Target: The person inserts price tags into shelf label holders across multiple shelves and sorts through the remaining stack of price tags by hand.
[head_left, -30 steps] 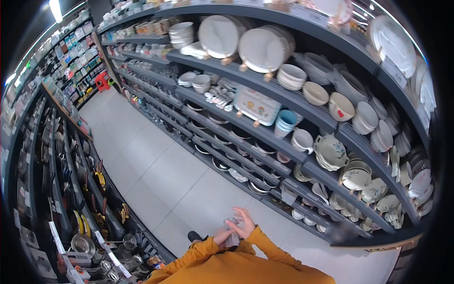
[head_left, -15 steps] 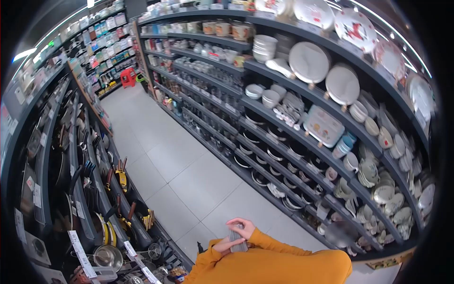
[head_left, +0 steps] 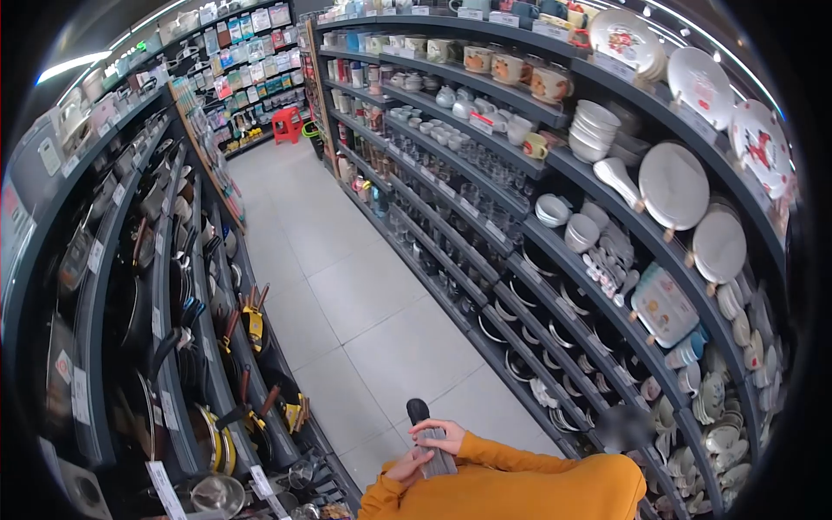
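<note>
The view has swung left, right hand point(head_left: 440, 433) bent ahead of left hand point(head_left: 407, 468), grip unclear

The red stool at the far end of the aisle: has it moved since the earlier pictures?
No. The red stool still stands just left of the brown shelf-end panel; only the camera's view has shifted.
</note>
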Demonstrator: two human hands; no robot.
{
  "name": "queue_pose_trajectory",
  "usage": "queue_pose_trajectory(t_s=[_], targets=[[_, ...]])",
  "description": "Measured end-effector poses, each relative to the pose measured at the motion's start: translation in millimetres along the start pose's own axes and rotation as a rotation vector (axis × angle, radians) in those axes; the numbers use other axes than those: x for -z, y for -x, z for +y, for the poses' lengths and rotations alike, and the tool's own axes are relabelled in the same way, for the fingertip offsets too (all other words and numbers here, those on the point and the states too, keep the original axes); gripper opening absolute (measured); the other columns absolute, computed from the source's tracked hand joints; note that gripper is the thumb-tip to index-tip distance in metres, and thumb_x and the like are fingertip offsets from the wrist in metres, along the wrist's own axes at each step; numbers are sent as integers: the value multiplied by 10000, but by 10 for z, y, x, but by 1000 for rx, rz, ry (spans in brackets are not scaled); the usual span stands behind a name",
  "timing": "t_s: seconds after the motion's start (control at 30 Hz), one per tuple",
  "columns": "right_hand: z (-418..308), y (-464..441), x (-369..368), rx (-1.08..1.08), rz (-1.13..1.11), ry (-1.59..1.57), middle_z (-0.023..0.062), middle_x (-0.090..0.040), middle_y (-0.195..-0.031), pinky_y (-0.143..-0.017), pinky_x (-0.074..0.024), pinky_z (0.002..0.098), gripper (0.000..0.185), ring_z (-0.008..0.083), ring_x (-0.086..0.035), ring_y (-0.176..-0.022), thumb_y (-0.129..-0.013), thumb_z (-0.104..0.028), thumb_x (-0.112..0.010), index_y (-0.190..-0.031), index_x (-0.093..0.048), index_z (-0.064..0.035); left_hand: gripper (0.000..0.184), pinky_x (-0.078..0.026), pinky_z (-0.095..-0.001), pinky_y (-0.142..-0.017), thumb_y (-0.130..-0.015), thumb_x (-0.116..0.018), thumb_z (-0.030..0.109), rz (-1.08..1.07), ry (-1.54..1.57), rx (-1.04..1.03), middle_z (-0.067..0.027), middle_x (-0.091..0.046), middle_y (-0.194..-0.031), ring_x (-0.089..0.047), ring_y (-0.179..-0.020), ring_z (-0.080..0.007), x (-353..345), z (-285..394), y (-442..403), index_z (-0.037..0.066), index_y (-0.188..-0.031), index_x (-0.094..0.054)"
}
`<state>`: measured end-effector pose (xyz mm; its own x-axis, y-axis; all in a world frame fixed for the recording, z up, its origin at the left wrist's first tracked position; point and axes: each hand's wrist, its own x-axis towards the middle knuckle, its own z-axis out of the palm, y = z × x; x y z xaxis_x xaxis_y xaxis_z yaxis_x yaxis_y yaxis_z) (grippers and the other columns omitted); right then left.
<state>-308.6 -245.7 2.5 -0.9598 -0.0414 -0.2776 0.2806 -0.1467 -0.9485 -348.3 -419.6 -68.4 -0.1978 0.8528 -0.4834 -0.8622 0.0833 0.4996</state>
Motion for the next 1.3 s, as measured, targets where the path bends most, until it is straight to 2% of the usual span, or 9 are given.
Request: queue_pose_trajectory(t_s=[0.1, 0.27, 0.5, 0.6, 0.73, 0.97, 1.0, 1.07, 1.3], targets=[[-34, -493, 283, -198, 31, -110, 52, -625, -976, -839, -467, 292, 145, 128, -586, -951, -869, -164, -670, -906, -580, -56, 611, -496, -330, -896, -873, -669, 194, 5, -57, -8, -84, -553, -1174, -578, -1048, -153, -145, 559, -318, -4, -1328, -314], [-202, -1385, 696, 35, 25, -43, 81, -622, -1020, -835, -470, 289, 169, 133, -604, -908, -897, -182, -636, -862, -556, -38, 620, -493, -317, -892, -840, -705, 191, 151, -284, -200, -91, -559, -1166, -589, -1022, -162, -340, 1430, -877, -29, -1293, -344], [-571, -2029, 1236, -21, -101, -57, 118, -607, -1139, -873, -459, 296, 192, 150, -593, -983, -933, -224, -584, -900, -596, -35, 569, -494, -308, -887, -811, -735, 187, 32, -366, -7, -107, -588, -1132, -592, -1029, -177, -203, 2223, -1370, -30, -1237, -426], [-665, -2283, 1369, 43, -107, 52, 118, -605, -1173, -894, -452, 298, 189, 157, -579, -1025, -934, -217, -580, -922, -603, -30, 528, -510, -307, -847, -815, -730, 177, 167, -371, -148, -101, -626, -1058, -626, -960, -183, -302, 2560, -1491, -25, -1212, -447], [-813, -2699, 1541, 21, -54, -95, 124, -612, -1170, -928, -438, 306, 199, 175, -573, -1046, -924, -219, -596, -881, -602, -25, 693, -485, -300, -859, -771, -774, 223, 6, -304, 81, -110, -542, -1173, -552, -1053, -160, -57, 3019, -1737, -29, -1291, -392], [-1087, -3627, 1440, 92, 128, 91, 96, -649, -1014, -804, -467, 294, 250, 134, -592, -916, -910, -211, -616, -750, -587, -22, 786, -477, -278, -852, -780, -748, 353, 75, -573, -86, -192, -468, -1273, -518, -1136, -198, 680, 3699, -2139, -85, -1304, -358], [-1143, -3801, 1375, 78, 145, 66, 91, -650, -994, -794, -468, 292, 248, 129, -591, -895, -907, -207, -620, -746, -582, -22, 714, -494, -277, -830, -807, -729, 305, 30, -692, 182, -196, -502, -1246, -571, -1084, -207, 201, 4499, -1843, -89, -1283, -371], [-1423, -4233, 1288, 62, 182, 10, 79, -651, -953, -774, -470, 286, 247, 119, -588, -853, -902, -200, -629, -740, -571, -23, 730, -523, -272, -757, -810, -737, 244, -123, -472, 220, -137, -602, -1071, -653, -868, -159, 1060, 4455, -2224, -57, -1304, -292], [-1741, -5634, 1190, 177, 392, 201, 40, -589, -645, -566, -453, 283, 305, 89, -534, -603, -889, -292, -642, -737, -563, -40, 486, -475, -264, -800, -836, -690, 191, -108, -525, 133, -80, -582, -1079, -577, -981, -137, 1722, 5597, -2306, -1, -1214, -453]])
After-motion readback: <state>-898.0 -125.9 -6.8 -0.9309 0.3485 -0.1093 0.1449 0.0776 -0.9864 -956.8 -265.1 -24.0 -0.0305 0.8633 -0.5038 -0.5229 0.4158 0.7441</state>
